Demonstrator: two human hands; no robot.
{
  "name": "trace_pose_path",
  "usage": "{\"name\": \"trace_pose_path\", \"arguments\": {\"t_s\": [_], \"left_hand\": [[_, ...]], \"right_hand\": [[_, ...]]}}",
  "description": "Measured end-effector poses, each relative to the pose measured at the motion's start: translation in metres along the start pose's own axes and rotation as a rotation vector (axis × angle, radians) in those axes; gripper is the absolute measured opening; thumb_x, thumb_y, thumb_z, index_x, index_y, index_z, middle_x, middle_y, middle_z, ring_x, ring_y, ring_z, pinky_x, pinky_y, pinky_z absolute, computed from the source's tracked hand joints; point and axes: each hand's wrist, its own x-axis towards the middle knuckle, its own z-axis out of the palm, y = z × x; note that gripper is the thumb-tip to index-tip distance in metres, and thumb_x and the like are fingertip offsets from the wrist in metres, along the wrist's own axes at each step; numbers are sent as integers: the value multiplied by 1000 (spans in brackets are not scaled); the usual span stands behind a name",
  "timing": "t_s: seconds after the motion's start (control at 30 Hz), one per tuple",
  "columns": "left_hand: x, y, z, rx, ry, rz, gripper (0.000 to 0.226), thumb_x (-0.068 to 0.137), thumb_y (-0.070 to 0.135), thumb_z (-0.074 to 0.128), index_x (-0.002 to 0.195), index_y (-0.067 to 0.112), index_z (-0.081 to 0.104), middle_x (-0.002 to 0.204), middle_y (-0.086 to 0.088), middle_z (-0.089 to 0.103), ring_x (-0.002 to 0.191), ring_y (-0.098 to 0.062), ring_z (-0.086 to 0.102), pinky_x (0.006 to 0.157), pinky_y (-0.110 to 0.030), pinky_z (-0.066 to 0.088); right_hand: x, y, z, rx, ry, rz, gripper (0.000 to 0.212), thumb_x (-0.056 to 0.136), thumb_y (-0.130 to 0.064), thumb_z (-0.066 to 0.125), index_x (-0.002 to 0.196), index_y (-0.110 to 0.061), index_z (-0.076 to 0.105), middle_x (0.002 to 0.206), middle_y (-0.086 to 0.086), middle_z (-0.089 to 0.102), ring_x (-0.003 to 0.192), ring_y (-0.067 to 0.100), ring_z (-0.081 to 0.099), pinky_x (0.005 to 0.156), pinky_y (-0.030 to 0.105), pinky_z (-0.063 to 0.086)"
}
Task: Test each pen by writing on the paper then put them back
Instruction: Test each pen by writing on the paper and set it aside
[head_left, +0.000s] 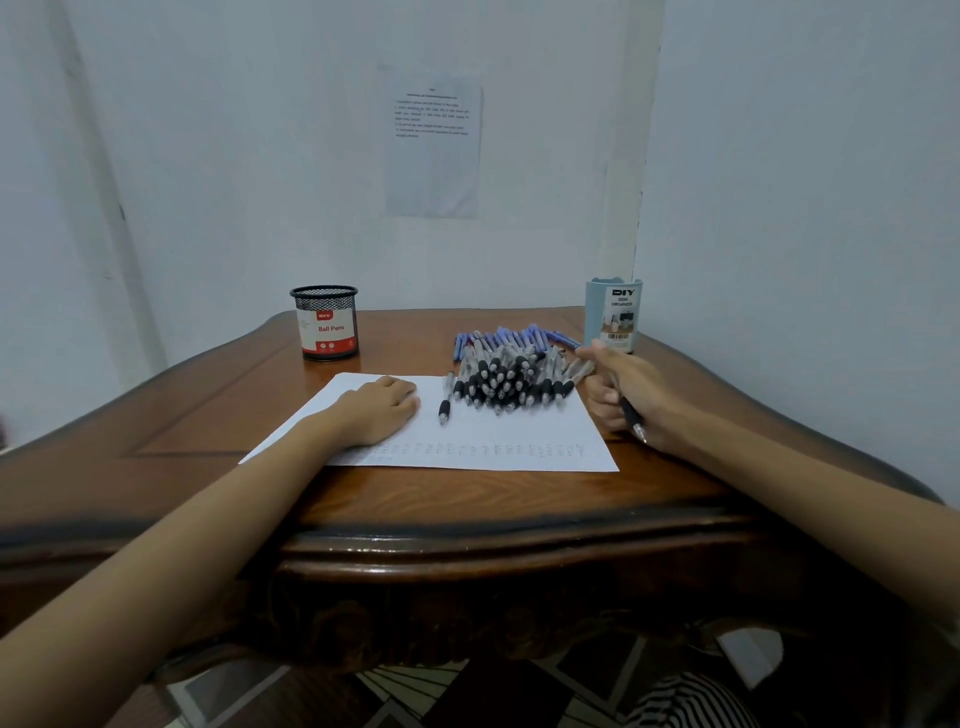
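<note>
On the wooden table (208, 405), head view: white paper (493, 441) lies at centre, with faint rows of test marks along its near edge. The left hand (382, 410) rests palm down on the left part of the paper, fingers relaxed and loosely spread, holding nothing. The right hand (623, 384) is just off the paper's right edge, fingers curled round a black-grip pen (632, 420) whose tip points to the near side. The pen pile (514, 374) sits on the far right part of the paper, black-grip pens nearer and blue ones farther. A single loose pen (445, 400) lies on the paper between the left hand and the pile. Black mesh cup (324, 325) labelled "Ball Pens" far left, blue desk organizer (614, 312) far right. Printed sheet (434, 143) on the wall, text unreadable.
</note>
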Motion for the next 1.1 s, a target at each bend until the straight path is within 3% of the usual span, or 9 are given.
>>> {"name": "trace_pose_path", "arguments": {"t_s": [0.33, 0.5, 0.63, 0.73, 0.8, 0.87, 0.9, 1.0, 1.1], "left_hand": [[-4, 4, -1, 7, 2, 5, 47, 102, 34, 22, 144, 15, 28, 152, -6, 25, 138, -22, 26, 114, -39, 21], [-8, 8, -5, 42, 5, 8, 46, 101, 33, 24, 142, 14, 32, 149, -7, 31, 134, -23, 33, 111, -37, 26], [-6, 15, -11, 44, 44, 26, 43, 101, 31, 28, 138, 11, 38, 143, -9, 38, 129, -23, 38, 106, -36, 30], [-1, 22, -15, -24, 50, 61, 44, 101, 28, 29, 138, 6, 36, 143, -13, 38, 130, -24, 36, 103, -31, 28], [4, 25, -15, -50, 41, 87, 43, 101, 28, 29, 138, 6, 36, 142, -14, 39, 129, -24, 36, 100, -29, 29], [8, 28, -12, -55, 25, 115, 44, 101, 30, 29, 138, 8, 37, 140, -13, 41, 127, -24, 38, 99, -30, 30], [9, 29, -9, -58, 25, 126, 44, 101, 32, 28, 137, 9, 38, 140, -12, 42, 125, -23, 40, 99, -31, 31], [11, 29, -4, -81, 61, 137, 45, 101, 36, 26, 135, 10, 38, 137, -11, 44, 120, -23, 43, 97, -33, 34], [12, 27, -5, -82, 81, 150, 45, 101, 36, 26, 135, 11, 39, 137, -10, 44, 121, -22, 43, 97, -33, 34]], "right_hand": [[4, 2, 2, -196, -19, -46, 27, 102, -22, 35, 106, -7, 57, 39, -4, 34, 28, 7, 27, 30, 17, 21], [25, -19, 15, -369, 66, 59, 15, 96, -14, 47, 89, -5, 57, 56, 2, 42, 37, 7, 31, 32, 15, 22], [50, -33, 28, -537, 38, 87, 25, 94, -3, 48, 114, 10, 52, 61, 8, 44, 47, 12, 38, 30, 14, 30], [68, -28, 34, -767, 47, 35, 32, 93, -8, 52, 117, 14, 51, 61, 12, 50, 44, 15, 43, 31, 15, 34], [78, -17, 37, -881, 83, -54, 39, 92, -11, 53, 118, 18, 50, 76, 24, 62, 51, 22, 49, 44, 22, 44], [87, -5, 37, -957, 151, -160, 42, 91, -16, 54, 118, 17, 52, 112, 31, 61, 82, 35, 61, 76, 36, 52], [89, -2, 38, -986, 172, -198, 41, 91, -17, 54, 117, 15, 54, 120, 28, 58, 97, 37, 60, 88, 43, 49], [93, 1, 37, -1000, 197, -262, 35, 90, -15, 56, 111, 13, 59, 113, 27, 61, 100, 38, 59, 90, 49, 47], [95, 4, 31, -1025, 220, -259, 32, 90, -17, 57, 109, 7, 62, 110, 19, 65, 96, 35, 62, 87, 46, 50]]}}
